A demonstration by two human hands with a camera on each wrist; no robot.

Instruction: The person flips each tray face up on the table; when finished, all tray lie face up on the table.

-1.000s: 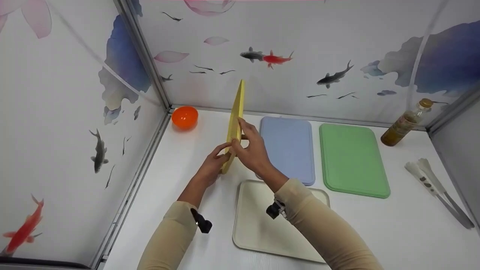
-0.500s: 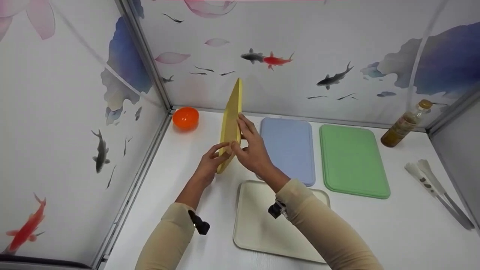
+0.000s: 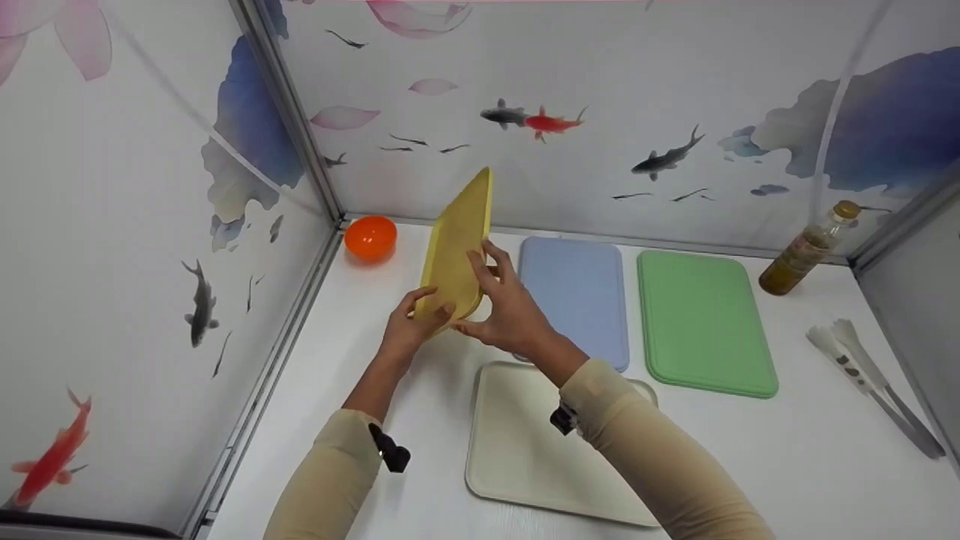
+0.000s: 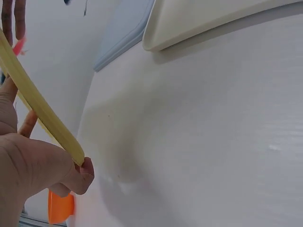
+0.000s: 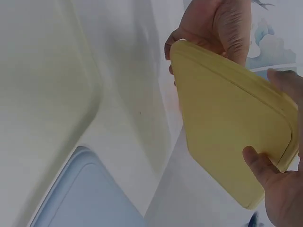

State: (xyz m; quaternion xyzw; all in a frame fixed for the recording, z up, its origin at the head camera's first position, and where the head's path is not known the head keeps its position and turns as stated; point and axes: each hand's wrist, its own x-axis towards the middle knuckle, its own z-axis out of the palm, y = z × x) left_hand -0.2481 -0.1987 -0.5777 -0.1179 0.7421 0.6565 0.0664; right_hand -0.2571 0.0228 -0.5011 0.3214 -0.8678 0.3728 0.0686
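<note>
A yellow cutting board [image 3: 457, 259] is held up off the table, standing tilted between both hands. My left hand [image 3: 405, 330] grips its lower left corner, thumb on the face toward me and fingers behind. At the right edge, my right hand [image 3: 514, 311] holds the board with fingers on both faces, its thumb by the bottom edge. The left wrist view shows the board [image 4: 45, 113] nearly edge-on. From the right wrist, its far face [image 5: 227, 127] shows a groove along the rim.
A cream tray [image 3: 555, 450] lies nearest me. Behind it lie a blue board [image 3: 574, 300] and a green board [image 3: 709, 322]. An orange bowl [image 3: 370, 238] stands at back left. Tongs [image 3: 874, 382] and an oil bottle [image 3: 799, 259] are at right. Walls enclose the table.
The yellow board has turned so more of its face shows toward me. My left hand has shifted slightly left and up; the right hand's thumb has dropped to the bottom edge.
</note>
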